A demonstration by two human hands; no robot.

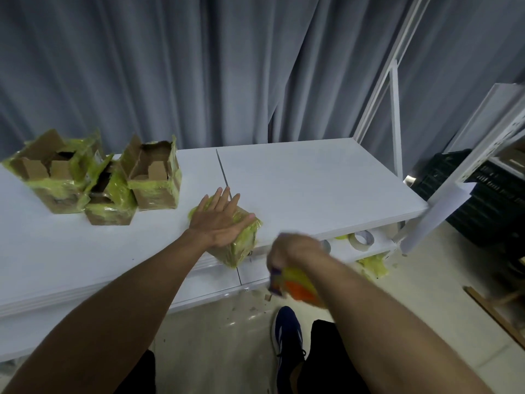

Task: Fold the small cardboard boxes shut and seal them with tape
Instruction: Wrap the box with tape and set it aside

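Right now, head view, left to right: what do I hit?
Left open box → low middle box → right open box → taped box under flat left hand → right hand gripping tape dispenser → tape roll.

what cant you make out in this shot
Head view only.
Blurred by motion: tape dispenser in the right hand.
Covered by the left hand: top of the near box.
Dark, behind flaps: insides of the open boxes.
Partly hidden by the table edge: tape rolls below.
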